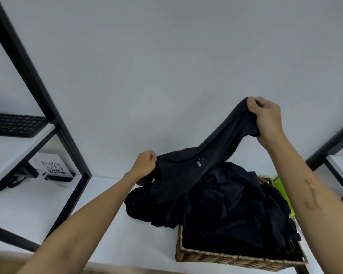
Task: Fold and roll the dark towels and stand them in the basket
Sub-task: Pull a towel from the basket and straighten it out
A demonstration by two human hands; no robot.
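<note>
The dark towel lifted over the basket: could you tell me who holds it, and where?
Both hands hold the dark towel: the right hand grips its raised end, the left hand its lower edge.

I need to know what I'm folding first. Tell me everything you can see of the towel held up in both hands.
The towel is dark, near black, soft cloth with a small pale fleck near its middle. It is unfolded and stretched slantwise in the air above the heap of dark towels that fills the basket. The right hand grips its higher end, bunched; the left hand grips its lower end. Its lower folds sag onto the heap.
</note>
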